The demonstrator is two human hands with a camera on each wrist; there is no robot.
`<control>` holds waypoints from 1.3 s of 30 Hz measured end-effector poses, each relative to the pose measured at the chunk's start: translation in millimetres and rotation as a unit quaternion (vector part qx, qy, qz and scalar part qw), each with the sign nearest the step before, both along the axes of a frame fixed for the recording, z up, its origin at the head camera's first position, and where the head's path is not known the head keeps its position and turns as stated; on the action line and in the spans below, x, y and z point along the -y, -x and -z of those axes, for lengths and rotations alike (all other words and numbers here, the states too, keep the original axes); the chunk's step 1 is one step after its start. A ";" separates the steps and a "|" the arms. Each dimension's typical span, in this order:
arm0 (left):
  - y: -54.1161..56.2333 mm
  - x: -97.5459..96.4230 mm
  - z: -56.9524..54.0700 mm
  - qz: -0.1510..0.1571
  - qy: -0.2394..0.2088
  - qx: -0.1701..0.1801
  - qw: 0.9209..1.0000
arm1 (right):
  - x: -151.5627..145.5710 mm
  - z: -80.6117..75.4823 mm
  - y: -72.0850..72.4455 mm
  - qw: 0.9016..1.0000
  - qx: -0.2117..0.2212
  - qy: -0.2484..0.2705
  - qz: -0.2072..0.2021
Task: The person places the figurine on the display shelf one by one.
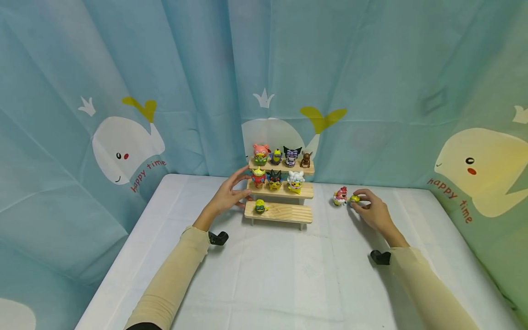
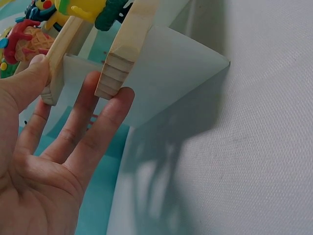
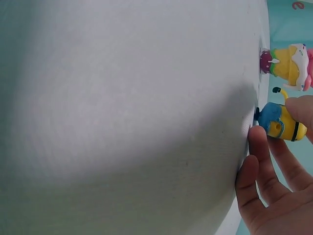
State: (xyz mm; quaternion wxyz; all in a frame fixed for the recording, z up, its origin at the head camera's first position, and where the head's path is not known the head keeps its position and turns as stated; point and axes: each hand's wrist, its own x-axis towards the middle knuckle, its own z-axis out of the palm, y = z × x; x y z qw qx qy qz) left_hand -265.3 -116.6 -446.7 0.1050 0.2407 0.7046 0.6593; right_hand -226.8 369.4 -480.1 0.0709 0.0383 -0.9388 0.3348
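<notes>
My left hand (image 1: 229, 192) touches the left ends of the boards of a three-tier wooden display stand (image 1: 288, 213), its fingers fairly straight in the left wrist view. A yellow and green figurine (image 1: 260, 206) stands at the left of the bottom tier. Off to the right, my right hand (image 1: 373, 211) pinches a Minion figurine (image 3: 274, 120) with yellow top and blue overalls, low at the tablecloth. Just beside it stands a pink-topped figurine (image 1: 340, 196) with a white and yellow body.
On the top tier stand a pink figurine (image 1: 261, 154), a black-and-purple one (image 1: 292, 156), a brown one (image 1: 306, 159) and another. The middle tier bears a red one (image 1: 258, 178), a black-eared one (image 1: 274, 180) and a white-topped one (image 1: 295, 181). A blue curtain (image 1: 206, 91) hangs behind.
</notes>
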 end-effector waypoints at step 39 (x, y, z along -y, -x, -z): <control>13.5 1.5 19.3 -0.004 0.014 -0.021 1.000 | -4.2 -47.7 -42.7 0.996 -0.034 -0.008 -0.085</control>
